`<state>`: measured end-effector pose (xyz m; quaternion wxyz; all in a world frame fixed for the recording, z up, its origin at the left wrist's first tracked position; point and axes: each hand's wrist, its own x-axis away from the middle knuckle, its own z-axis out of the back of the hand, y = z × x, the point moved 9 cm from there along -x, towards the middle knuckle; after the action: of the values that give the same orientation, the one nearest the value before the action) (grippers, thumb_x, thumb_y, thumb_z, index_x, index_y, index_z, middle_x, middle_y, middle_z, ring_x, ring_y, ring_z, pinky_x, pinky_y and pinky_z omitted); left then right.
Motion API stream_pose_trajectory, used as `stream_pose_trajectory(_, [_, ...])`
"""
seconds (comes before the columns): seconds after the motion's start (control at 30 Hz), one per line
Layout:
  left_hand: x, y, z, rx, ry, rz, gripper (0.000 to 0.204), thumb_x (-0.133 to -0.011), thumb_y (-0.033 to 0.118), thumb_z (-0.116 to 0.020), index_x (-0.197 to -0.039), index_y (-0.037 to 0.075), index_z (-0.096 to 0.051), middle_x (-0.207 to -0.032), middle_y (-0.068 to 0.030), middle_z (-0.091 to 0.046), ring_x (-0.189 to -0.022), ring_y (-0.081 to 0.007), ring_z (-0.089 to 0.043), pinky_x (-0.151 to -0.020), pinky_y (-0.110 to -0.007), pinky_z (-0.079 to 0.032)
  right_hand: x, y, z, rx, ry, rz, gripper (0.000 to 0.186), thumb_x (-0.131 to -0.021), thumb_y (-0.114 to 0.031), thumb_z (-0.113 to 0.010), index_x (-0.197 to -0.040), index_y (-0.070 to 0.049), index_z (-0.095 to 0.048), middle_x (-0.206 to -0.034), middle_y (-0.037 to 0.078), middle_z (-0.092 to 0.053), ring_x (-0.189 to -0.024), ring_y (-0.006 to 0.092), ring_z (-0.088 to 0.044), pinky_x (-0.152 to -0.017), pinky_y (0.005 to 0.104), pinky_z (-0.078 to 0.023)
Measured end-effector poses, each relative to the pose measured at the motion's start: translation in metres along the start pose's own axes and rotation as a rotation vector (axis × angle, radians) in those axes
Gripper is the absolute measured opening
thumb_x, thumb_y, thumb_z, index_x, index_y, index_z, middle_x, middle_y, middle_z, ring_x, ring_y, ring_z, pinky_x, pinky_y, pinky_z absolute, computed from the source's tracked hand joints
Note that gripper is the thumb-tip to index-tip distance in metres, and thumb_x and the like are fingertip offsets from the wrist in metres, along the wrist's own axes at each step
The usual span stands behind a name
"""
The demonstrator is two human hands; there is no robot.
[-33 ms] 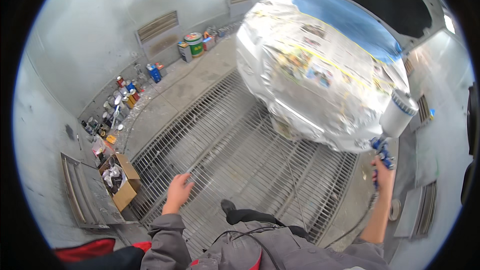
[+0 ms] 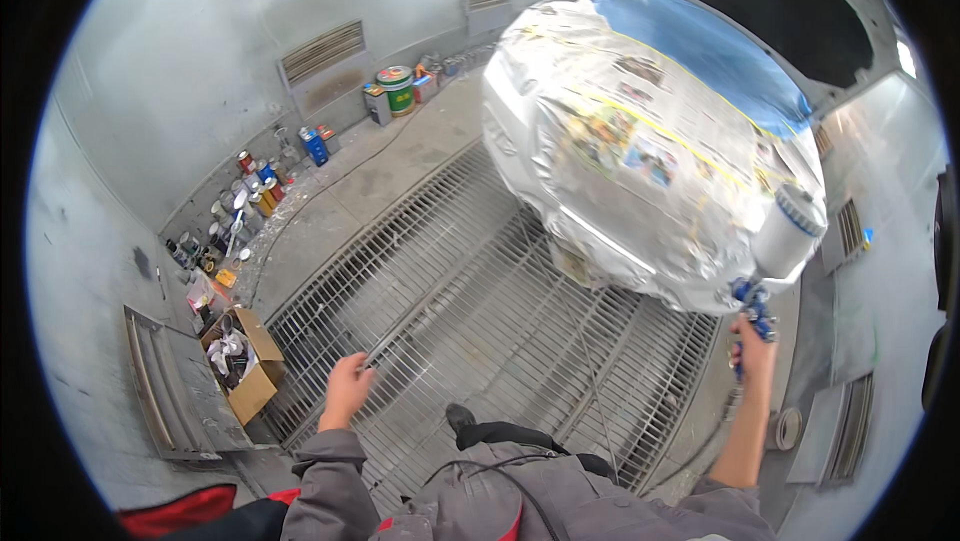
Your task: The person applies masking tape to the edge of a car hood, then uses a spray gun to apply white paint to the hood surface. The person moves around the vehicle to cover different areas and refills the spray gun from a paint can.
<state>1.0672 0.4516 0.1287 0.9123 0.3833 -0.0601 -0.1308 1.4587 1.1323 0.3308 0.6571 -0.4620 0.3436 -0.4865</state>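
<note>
Just spray gun (image 2: pixel 768 271) beside masked car (image 2: pixel 640 151) edge.

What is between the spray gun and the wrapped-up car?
Nothing visible. The right hand holds the blue spray gun up beside the car, masked in newspaper and plastic, with only open air between them. The left hand hangs free over the floor grating.

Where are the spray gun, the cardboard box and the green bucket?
spray gun (image 2: pixel 752 306): head view, on its blue body above the right hand (image 2: pixel 752 349).
cardboard box (image 2: pixel 256 393): head view, on its outer side wall.
green bucket (image 2: pixel 400 93): head view, on its green side.
</note>
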Motion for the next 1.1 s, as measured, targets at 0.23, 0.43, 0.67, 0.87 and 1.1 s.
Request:
stream_pose_trajectory(0.23, [0.117, -0.390, 0.139, -0.144, 0.111, 0.624, 0.032, -0.084, 0.028, -0.074, -0.096, -0.001, -0.075, -0.082, -0.0202, -0.073, -0.078, -0.0360, -0.072, -0.075, -0.047, -0.057, 0.031, -0.070, -0.326, -0.144, -0.096, -0.046, 0.027, -0.096, -0.026, -0.078, -0.094, -0.001, -0.068, -0.079, 0.004, -0.071, -0.047, 0.0079, -0.052, -0.040, 0.0247, -0.039])
stream_pose_trajectory(0.43, [0.147, -0.487, 0.122, 0.355, -0.059, 1.256, 0.026, -0.085, 0.025, -0.072, -0.084, -0.001, -0.073, -0.068, -0.0140, -0.070, -0.066, -0.0270, -0.071, -0.063, -0.045, -0.056, 0.033, -0.117, -0.501, -0.162, 0.025, 0.004, 0.026, -0.097, -0.024, -0.077, -0.099, -0.001, -0.067, -0.077, 0.004, -0.069, -0.047, 0.0069, -0.051, -0.040, 0.0243, -0.038])
stream_pose_trajectory(0.67, [-0.158, -0.563, 0.248, 0.206, -0.092, 0.856, 0.028, -0.092, 0.026, -0.069, -0.081, 0.000, -0.071, -0.069, -0.0151, -0.069, -0.062, -0.0256, -0.068, -0.060, -0.044, -0.052, 0.067, -0.199, -0.708, -0.312, 0.156, -0.028, 0.021, -0.099, -0.021, -0.074, -0.101, -0.002, -0.067, -0.083, 0.006, -0.071, -0.048, 0.0073, -0.051, -0.040, 0.0231, -0.038])
stream_pose_trajectory(0.87, [-0.483, -0.455, 0.372, 0.529, 0.219, 0.441, 0.029, -0.101, 0.017, -0.068, -0.123, -0.002, -0.069, -0.104, -0.0088, -0.075, -0.091, -0.0160, -0.070, -0.080, -0.030, -0.056, 0.087, -0.249, -0.828, -0.418, 0.271, 0.069, 0.025, -0.104, -0.030, -0.070, -0.103, -0.006, -0.073, -0.074, -0.002, -0.059, -0.056, 0.0053, -0.049, -0.047, 0.0222, -0.041])
stream_pose_trajectory(1.1, [-0.637, -0.351, 0.373, 0.291, -0.032, 0.121, 0.029, -0.098, 0.016, -0.069, -0.125, 0.007, -0.071, -0.110, -0.0112, -0.074, -0.100, -0.0251, -0.072, -0.089, -0.036, -0.056, 0.130, -0.377, -1.107, -0.429, -0.035, 0.252, 0.028, -0.107, -0.026, -0.067, -0.123, -0.003, -0.068, -0.076, -0.002, -0.054, -0.066, 0.0054, -0.051, -0.059, 0.0225, -0.044])
